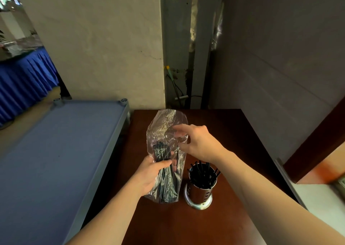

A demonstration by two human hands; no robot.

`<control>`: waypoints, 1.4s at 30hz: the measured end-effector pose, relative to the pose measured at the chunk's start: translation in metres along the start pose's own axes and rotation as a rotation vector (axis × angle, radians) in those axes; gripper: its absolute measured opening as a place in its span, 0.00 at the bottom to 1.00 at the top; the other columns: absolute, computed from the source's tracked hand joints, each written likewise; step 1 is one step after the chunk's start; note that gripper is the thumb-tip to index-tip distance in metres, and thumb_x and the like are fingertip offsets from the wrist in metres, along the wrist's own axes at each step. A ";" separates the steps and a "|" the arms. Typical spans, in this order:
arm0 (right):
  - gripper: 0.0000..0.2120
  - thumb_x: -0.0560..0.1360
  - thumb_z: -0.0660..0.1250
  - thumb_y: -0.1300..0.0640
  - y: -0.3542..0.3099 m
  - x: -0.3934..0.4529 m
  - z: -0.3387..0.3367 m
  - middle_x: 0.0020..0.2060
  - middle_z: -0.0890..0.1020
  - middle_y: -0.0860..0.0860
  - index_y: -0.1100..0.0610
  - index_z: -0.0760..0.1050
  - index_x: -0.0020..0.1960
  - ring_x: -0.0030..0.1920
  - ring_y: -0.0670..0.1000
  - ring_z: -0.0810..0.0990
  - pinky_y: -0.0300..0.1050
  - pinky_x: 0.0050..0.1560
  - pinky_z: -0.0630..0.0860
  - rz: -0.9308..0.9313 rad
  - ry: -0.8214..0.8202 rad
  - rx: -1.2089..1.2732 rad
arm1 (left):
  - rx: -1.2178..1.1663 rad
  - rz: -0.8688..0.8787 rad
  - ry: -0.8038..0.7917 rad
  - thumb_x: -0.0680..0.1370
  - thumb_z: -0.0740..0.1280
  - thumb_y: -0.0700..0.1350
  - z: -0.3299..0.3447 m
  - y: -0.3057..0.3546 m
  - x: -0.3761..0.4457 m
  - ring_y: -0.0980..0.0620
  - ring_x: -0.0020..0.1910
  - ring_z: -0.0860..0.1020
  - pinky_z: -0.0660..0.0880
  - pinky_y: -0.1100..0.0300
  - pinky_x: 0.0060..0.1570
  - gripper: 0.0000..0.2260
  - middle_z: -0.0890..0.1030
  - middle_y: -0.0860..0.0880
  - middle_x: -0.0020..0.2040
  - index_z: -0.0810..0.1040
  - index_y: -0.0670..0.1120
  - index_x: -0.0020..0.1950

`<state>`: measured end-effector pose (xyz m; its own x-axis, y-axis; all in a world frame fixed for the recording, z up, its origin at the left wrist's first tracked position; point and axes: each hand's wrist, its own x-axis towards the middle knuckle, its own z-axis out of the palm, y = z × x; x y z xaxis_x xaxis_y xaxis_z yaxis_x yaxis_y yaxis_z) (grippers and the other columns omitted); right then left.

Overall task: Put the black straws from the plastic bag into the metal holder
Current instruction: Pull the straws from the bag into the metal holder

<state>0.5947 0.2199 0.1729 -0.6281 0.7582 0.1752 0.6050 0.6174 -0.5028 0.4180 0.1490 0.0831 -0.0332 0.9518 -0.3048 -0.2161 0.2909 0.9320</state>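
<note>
A clear plastic bag stands upright over the brown table, with a bundle of black straws inside its lower half. My left hand grips the bag and the bundle from the left side. At the bag's upper right edge, my right hand has its fingers spread and its thumb and fingertips on the plastic near the straw tips. To the right of the bag stands the round metal holder with several black straws sticking out of it.
A grey-blue metal shelf top lies level with the table on the left. A cream wall and a metal column rise behind the table. A white ledge runs along the right side.
</note>
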 end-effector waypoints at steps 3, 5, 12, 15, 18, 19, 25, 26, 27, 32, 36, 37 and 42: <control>0.23 0.76 0.67 0.60 0.000 0.003 0.005 0.52 0.82 0.45 0.51 0.73 0.70 0.60 0.51 0.77 0.60 0.64 0.68 0.032 -0.048 -0.128 | -0.036 -0.013 0.003 0.78 0.69 0.33 -0.002 0.002 -0.001 0.56 0.48 0.85 0.69 0.50 0.64 0.09 0.88 0.45 0.49 0.84 0.44 0.52; 0.14 0.76 0.67 0.61 0.000 0.004 0.006 0.49 0.81 0.44 0.51 0.79 0.61 0.55 0.49 0.78 0.59 0.63 0.67 0.031 -0.025 -0.134 | -0.041 -0.030 -0.003 0.77 0.70 0.34 -0.002 0.004 -0.002 0.59 0.46 0.85 0.68 0.50 0.64 0.09 0.89 0.47 0.48 0.84 0.46 0.51; 0.05 0.75 0.69 0.63 -0.004 0.005 0.007 0.47 0.83 0.48 0.55 0.80 0.49 0.49 0.51 0.81 0.57 0.57 0.76 0.008 0.002 -0.076 | 0.034 -0.081 -0.134 0.74 0.74 0.39 -0.004 0.004 -0.002 0.55 0.61 0.79 0.54 0.44 0.72 0.12 0.87 0.48 0.55 0.82 0.45 0.57; 0.05 0.78 0.66 0.62 -0.006 0.005 0.008 0.46 0.84 0.49 0.56 0.79 0.51 0.47 0.51 0.83 0.56 0.57 0.77 0.004 0.010 -0.065 | 0.058 -0.071 -0.159 0.70 0.77 0.42 -0.004 0.005 -0.003 0.54 0.64 0.78 0.51 0.43 0.76 0.17 0.87 0.46 0.54 0.80 0.45 0.58; 0.05 0.78 0.65 0.63 -0.009 0.004 0.007 0.46 0.85 0.50 0.57 0.79 0.51 0.46 0.52 0.83 0.53 0.54 0.78 -0.004 0.017 -0.053 | 0.108 -0.016 -0.177 0.70 0.78 0.41 -0.004 0.004 -0.003 0.49 0.62 0.82 0.55 0.43 0.76 0.17 0.87 0.41 0.51 0.83 0.38 0.57; 0.06 0.78 0.64 0.64 -0.010 0.004 0.007 0.46 0.85 0.50 0.58 0.79 0.51 0.46 0.52 0.83 0.52 0.53 0.78 -0.005 0.012 -0.048 | 0.120 0.006 -0.192 0.72 0.77 0.40 -0.004 0.003 -0.003 0.47 0.60 0.83 0.58 0.45 0.74 0.14 0.87 0.39 0.50 0.83 0.36 0.55; 0.11 0.77 0.60 0.66 -0.011 0.004 0.004 0.45 0.86 0.55 0.62 0.82 0.50 0.43 0.51 0.83 0.41 0.42 0.76 0.010 -0.035 0.005 | 0.132 0.027 -0.159 0.73 0.74 0.35 -0.006 0.001 -0.005 0.45 0.48 0.85 0.76 0.59 0.51 0.06 0.86 0.39 0.43 0.83 0.36 0.50; 0.13 0.77 0.59 0.66 -0.012 0.004 0.003 0.47 0.87 0.56 0.62 0.83 0.51 0.46 0.52 0.84 0.44 0.47 0.79 0.019 -0.037 0.027 | 0.119 0.019 -0.137 0.73 0.74 0.35 -0.007 0.000 -0.005 0.45 0.47 0.85 0.76 0.58 0.50 0.08 0.85 0.40 0.42 0.82 0.36 0.52; 0.15 0.78 0.58 0.66 -0.013 0.005 0.002 0.49 0.87 0.56 0.62 0.84 0.51 0.50 0.51 0.85 0.46 0.53 0.80 0.029 -0.036 0.044 | 0.107 0.012 -0.115 0.73 0.74 0.34 -0.007 0.001 -0.006 0.45 0.46 0.85 0.76 0.57 0.50 0.09 0.85 0.40 0.42 0.82 0.36 0.53; 0.13 0.79 0.59 0.66 -0.013 0.008 0.006 0.42 0.86 0.51 0.59 0.82 0.51 0.34 0.42 0.85 0.33 0.35 0.77 0.063 -0.025 0.104 | 0.144 0.023 -0.075 0.74 0.72 0.32 -0.005 0.004 -0.010 0.49 0.45 0.84 0.73 0.56 0.52 0.05 0.85 0.40 0.41 0.82 0.37 0.48; 0.11 0.78 0.66 0.64 -0.013 0.013 0.012 0.48 0.84 0.48 0.57 0.80 0.59 0.38 0.43 0.86 0.32 0.38 0.79 0.078 -0.055 0.082 | 0.182 0.037 -0.080 0.74 0.72 0.33 -0.006 0.005 -0.013 0.51 0.44 0.84 0.73 0.57 0.50 0.02 0.85 0.41 0.42 0.83 0.39 0.43; 0.13 0.77 0.66 0.65 -0.014 0.014 0.014 0.50 0.85 0.50 0.58 0.80 0.60 0.45 0.45 0.86 0.32 0.43 0.79 0.068 -0.065 0.049 | 0.179 0.038 -0.082 0.74 0.72 0.33 -0.006 0.005 -0.014 0.52 0.44 0.84 0.73 0.57 0.50 0.03 0.85 0.41 0.41 0.83 0.40 0.42; 0.20 0.72 0.77 0.53 -0.020 0.020 0.021 0.49 0.86 0.50 0.58 0.81 0.61 0.47 0.48 0.84 0.44 0.49 0.83 0.022 -0.083 0.041 | 0.166 0.029 -0.111 0.74 0.72 0.33 -0.008 0.005 -0.017 0.51 0.46 0.83 0.72 0.56 0.54 0.05 0.83 0.42 0.40 0.81 0.42 0.43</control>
<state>0.5600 0.2179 0.1688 -0.6542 0.7505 0.0937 0.5998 0.5903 -0.5402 0.4096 0.1341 0.0916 0.0731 0.9621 -0.2628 -0.0524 0.2668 0.9623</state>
